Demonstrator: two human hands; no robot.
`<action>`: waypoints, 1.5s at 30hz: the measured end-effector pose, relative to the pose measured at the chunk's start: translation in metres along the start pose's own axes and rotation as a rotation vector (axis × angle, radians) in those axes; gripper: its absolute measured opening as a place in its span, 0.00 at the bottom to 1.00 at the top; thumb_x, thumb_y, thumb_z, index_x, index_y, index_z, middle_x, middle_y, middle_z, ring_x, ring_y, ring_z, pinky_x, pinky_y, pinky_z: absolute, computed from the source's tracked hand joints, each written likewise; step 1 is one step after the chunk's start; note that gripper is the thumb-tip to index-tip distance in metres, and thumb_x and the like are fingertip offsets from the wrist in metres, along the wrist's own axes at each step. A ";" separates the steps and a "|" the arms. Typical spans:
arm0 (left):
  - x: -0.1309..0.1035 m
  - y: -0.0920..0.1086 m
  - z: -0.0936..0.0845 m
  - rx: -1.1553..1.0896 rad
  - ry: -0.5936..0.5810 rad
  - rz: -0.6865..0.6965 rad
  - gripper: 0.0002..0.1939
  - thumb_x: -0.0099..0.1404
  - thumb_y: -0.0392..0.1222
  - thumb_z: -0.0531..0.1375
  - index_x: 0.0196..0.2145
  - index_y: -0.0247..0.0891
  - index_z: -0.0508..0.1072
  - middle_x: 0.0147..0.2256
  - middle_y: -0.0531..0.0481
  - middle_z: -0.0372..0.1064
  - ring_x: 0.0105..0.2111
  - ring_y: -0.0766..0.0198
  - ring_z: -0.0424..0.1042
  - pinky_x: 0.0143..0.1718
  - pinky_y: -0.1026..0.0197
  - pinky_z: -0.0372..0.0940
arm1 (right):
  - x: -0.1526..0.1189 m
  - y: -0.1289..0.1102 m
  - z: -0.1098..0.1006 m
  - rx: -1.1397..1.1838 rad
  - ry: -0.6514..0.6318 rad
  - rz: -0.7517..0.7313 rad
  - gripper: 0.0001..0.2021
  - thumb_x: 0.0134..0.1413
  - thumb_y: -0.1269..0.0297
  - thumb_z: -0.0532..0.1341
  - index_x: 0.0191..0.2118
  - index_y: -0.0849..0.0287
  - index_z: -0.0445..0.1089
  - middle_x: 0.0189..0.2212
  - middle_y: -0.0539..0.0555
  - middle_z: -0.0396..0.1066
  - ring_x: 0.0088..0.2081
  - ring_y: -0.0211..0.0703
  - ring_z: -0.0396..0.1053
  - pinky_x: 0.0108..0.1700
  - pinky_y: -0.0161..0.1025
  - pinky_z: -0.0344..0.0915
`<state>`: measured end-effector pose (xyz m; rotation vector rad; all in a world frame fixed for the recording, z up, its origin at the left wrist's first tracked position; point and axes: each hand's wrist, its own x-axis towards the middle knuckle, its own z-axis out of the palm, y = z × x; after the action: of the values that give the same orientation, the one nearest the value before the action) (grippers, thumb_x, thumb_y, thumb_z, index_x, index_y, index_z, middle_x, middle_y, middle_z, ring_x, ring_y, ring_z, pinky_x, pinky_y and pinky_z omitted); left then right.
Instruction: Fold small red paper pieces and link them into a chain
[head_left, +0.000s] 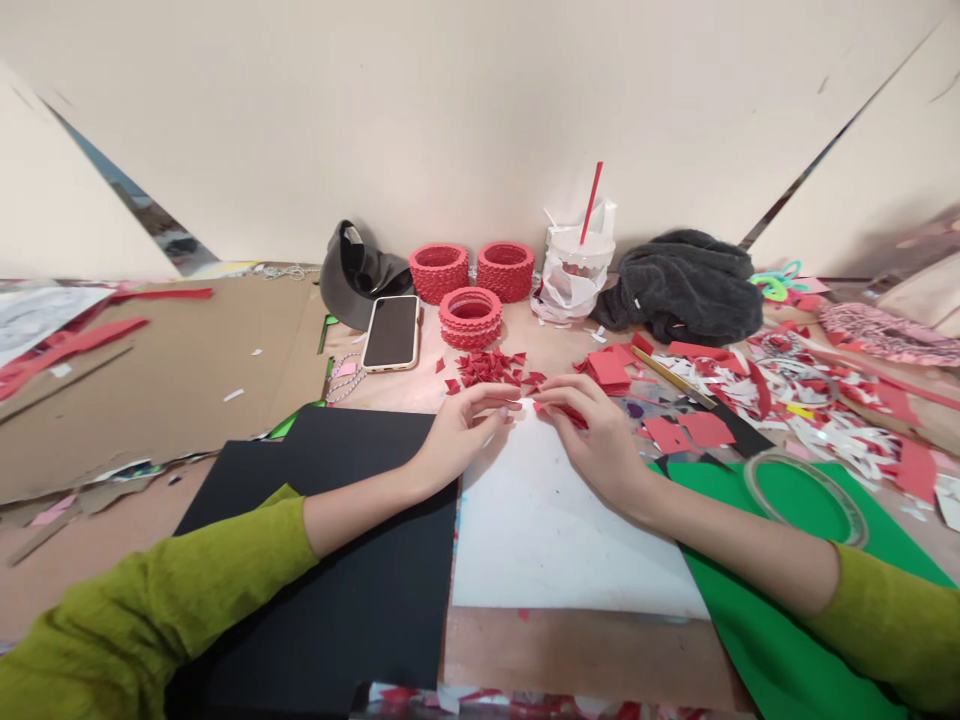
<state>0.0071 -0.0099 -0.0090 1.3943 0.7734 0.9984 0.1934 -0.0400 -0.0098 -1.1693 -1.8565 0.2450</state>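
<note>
My left hand [466, 435] is over the top edge of a white sheet [577, 540], its thumb and fingers brought together in a pinch. Whatever lies between those fingertips is too small to make out. Facing it across a narrow gap, my right hand [596, 440] has its fingers curled around red paper [568, 414], which shows between thumb and forefinger. Just beyond both hands is a pile of small folded red paper pieces [487, 370]. Behind the pile stands a red ring [470, 322] built of such pieces, with two taller red rings [439, 275] behind it.
Black card [322, 560] lies left, green card [750, 600] with a tape roll [806, 500] right. A phone [391, 334], cap [360, 275], bagged cup with straw [576, 265] and dark cloth [679, 288] line the back. Paper scraps [810, 390] cover the right; cardboard [187, 370] the left.
</note>
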 end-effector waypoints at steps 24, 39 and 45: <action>-0.001 -0.006 -0.003 0.024 -0.053 0.020 0.16 0.59 0.36 0.63 0.46 0.34 0.73 0.48 0.41 0.73 0.46 0.58 0.74 0.51 0.52 0.68 | 0.000 -0.004 -0.001 0.057 0.002 0.010 0.10 0.57 0.75 0.57 0.34 0.54 0.73 0.43 0.56 0.68 0.46 0.46 0.70 0.46 0.47 0.73; -0.005 0.000 -0.001 0.171 -0.072 0.116 0.17 0.58 0.39 0.65 0.47 0.37 0.75 0.51 0.42 0.71 0.48 0.56 0.73 0.52 0.52 0.68 | -0.007 -0.002 -0.003 0.117 0.059 -0.179 0.11 0.57 0.74 0.61 0.42 0.51 0.72 0.44 0.54 0.68 0.47 0.45 0.69 0.50 0.47 0.69; -0.009 0.005 0.001 0.288 -0.097 0.159 0.07 0.61 0.39 0.63 0.36 0.37 0.79 0.38 0.45 0.78 0.40 0.58 0.75 0.44 0.58 0.70 | -0.007 -0.003 -0.004 0.166 0.035 -0.213 0.11 0.57 0.71 0.62 0.45 0.50 0.71 0.44 0.54 0.68 0.48 0.46 0.69 0.51 0.49 0.69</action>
<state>0.0041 -0.0190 -0.0049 1.7628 0.7649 0.9593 0.1957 -0.0486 -0.0098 -0.8509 -1.8746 0.2510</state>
